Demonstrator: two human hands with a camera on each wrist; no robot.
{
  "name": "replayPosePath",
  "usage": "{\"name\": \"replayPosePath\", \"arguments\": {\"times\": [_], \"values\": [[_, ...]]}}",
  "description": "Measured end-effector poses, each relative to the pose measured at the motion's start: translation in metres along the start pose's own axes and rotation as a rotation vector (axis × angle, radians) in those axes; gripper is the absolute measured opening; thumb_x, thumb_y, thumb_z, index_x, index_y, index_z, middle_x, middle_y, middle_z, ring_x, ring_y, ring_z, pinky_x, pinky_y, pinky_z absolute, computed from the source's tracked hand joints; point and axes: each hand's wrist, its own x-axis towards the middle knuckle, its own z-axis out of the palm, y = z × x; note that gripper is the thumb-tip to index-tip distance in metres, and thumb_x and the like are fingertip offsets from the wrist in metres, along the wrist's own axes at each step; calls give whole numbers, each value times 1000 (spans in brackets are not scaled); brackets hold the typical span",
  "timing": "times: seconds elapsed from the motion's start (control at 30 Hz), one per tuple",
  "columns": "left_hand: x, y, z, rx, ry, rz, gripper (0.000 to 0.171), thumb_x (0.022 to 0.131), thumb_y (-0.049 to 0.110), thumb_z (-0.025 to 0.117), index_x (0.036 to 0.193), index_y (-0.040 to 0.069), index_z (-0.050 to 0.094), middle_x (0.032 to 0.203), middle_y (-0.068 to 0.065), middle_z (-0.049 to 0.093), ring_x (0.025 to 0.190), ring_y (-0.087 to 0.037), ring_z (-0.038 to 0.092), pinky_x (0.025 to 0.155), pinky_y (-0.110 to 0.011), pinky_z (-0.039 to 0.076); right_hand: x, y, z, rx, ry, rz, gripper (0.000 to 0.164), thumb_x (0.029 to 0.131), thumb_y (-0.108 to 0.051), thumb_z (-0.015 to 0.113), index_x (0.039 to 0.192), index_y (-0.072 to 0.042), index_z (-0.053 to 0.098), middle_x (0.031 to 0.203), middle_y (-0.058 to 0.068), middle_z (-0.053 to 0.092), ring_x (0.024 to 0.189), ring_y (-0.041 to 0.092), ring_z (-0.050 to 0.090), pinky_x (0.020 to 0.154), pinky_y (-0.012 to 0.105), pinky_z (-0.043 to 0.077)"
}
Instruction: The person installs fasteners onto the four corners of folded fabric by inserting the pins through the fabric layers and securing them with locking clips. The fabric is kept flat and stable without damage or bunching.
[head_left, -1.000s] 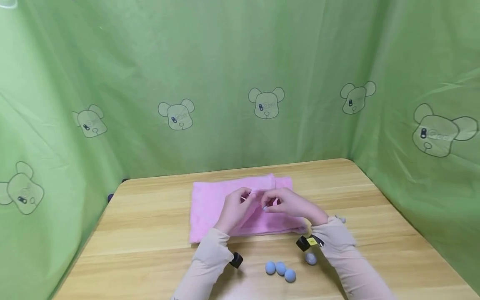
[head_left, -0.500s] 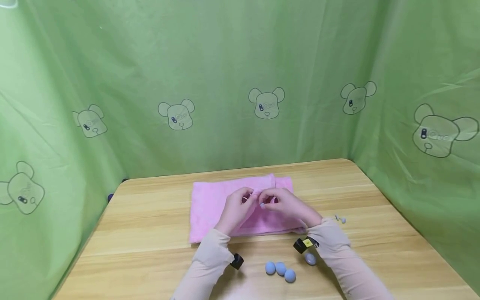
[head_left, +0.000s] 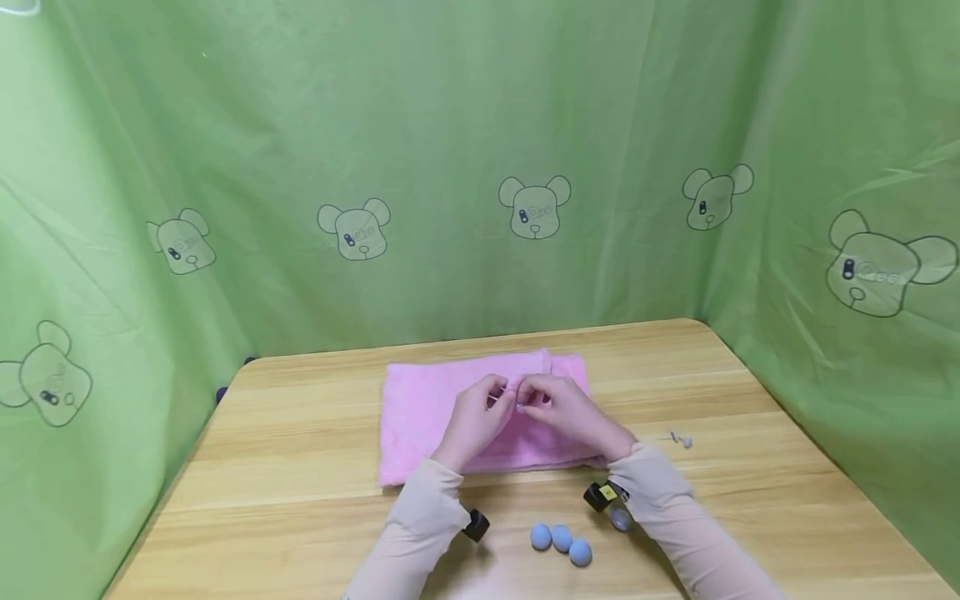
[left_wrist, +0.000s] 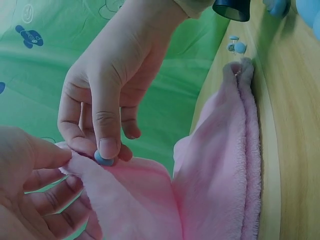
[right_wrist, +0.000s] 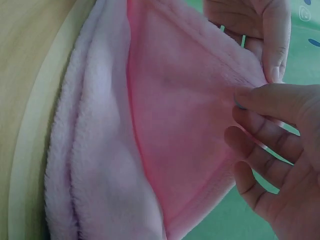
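Observation:
A pink fleece cloth (head_left: 423,421) lies folded on the table, with one corner lifted. My left hand (head_left: 471,417) pinches that raised corner between thumb and fingers. Close beside it, my right hand (head_left: 566,410) pinches a small blue round-headed piece (left_wrist: 104,159) against the cloth's edge. In the right wrist view, only a sliver of the blue piece (right_wrist: 239,104) shows under the thumb; the rest is hidden by fingers and fleece. The raised flap (right_wrist: 185,110) stretches down from both hands to the folded layers.
Three blue balls (head_left: 561,537) sit near the table's front. A glossy bluish round piece (head_left: 621,519) lies beside the right sleeve. Small blue-headed pin-like parts (head_left: 681,439) rest to the right of the cloth. Green curtains (head_left: 450,167) surround the wooden table (head_left: 300,467).
My right hand has moved left, up to my left hand, bringing the blue piece to the cloth's corner. The small pin-like parts behind the right sleeve have come into fuller view.

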Motion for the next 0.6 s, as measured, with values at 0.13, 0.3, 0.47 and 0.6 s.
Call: {"name": "replayPosePath", "arguments": {"times": [0.13,0.3,0.47,0.6], "values": [[1,0,0,26,8,9,14,88,23,54,95,13,62,83,0,65,70,-7,56,60,-16,46,-1,0,1,-40,36,-32,13,75,-6,68,84,-14,61,87,-7,64,78,10,58,71,27,50],[1,1,2,64,3,41,18,90,28,52,93,14,63,80,1,65,67,-6,55,61,-17,46,-1,-1,0,-95,89,-33,26,74,-7,69,96,-13,57,85,-4,63,78,11,58,70,29,51],[1,2,7,90,-27,80,24,90,34,49,93,15,65,83,2,66,71,-5,56,64,-17,46,-1,3,2,-171,114,-46,49,72,-6,70,118,-11,52,95,2,65,80,11,58,72,30,51],[-1,5,9,130,-20,102,27,91,36,47,93,16,65,83,2,66,72,-5,57,66,-17,47,-2,5,2,-231,140,-105,39,73,-10,70,110,-12,60,103,1,62,90,11,55,80,30,50]]}}
